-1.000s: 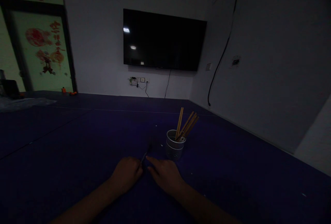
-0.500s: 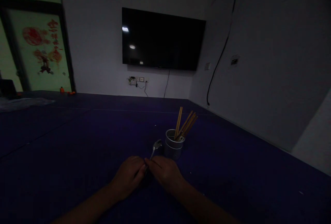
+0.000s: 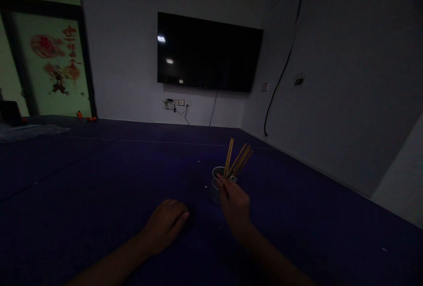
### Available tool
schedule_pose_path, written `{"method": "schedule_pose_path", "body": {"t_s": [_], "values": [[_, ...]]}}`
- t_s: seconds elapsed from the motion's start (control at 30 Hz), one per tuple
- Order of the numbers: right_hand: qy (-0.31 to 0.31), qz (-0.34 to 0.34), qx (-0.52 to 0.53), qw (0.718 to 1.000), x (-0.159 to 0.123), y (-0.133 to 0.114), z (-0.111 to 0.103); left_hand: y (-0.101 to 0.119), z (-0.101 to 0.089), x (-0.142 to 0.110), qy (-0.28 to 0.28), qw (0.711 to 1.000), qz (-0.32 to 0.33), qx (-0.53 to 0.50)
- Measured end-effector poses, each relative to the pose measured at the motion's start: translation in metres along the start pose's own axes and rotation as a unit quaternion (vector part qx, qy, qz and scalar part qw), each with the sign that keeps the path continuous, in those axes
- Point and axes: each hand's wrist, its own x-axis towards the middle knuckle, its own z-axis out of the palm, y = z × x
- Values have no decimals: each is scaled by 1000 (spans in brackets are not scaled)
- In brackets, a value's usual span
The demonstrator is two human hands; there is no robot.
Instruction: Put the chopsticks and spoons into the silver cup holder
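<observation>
Head camera view, poor light: a grey, cylindrical, metal-looking cup [image 3: 215, 195] stands upright on a broad, flat, dark blue-purple surface [image 3: 132, 176], forward of the person's two hands. Inside it lean several long, thin, light-brown wooden chopsticks [image 3: 243, 159], some nearly upright, the others tilted to the right. A small, pale, hard-looking piece with a dark hole [image 3: 232, 178] shows at the mouth, beside the chopsticks; its lower part is hidden.

Right hand [image 3: 235, 205] is at the near side of the cup, covering part of its wall. Thumb and forefinger are drawn close together at the rim; whether they pinch the rim, some thin item or nothing cannot be told. Left hand [image 3: 167, 222] rests low on the surface, apart from the cup, fingers curled together with the thumb alongside. Its palm is hidden, so contents cannot be confirmed.

Handling assessment: the cup appears rigid, thin-walled and fairly light, unlikely to break but possibly slippery on its smooth side. The leaning chopsticks probably bias its weight rightward and could make it tip if knocked high. Best hold is judged to be around the wall below the rim, thumb opposite fingers. The chopsticks look light and stiff; each is best gripped by its exposed upper length, clear of its neighbours.
</observation>
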Motion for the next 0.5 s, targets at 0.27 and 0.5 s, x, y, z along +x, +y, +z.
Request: {"method": "schedule_pose_path", "body": {"t_s": [0.27, 0.5], "values": [[-144, 208, -69, 965, 1, 5, 0, 2, 1, 1, -16, 1000, 11, 10], [-84, 201, -73, 973, -2, -2, 3, 0, 0, 1, -41, 999, 6, 17]]}}
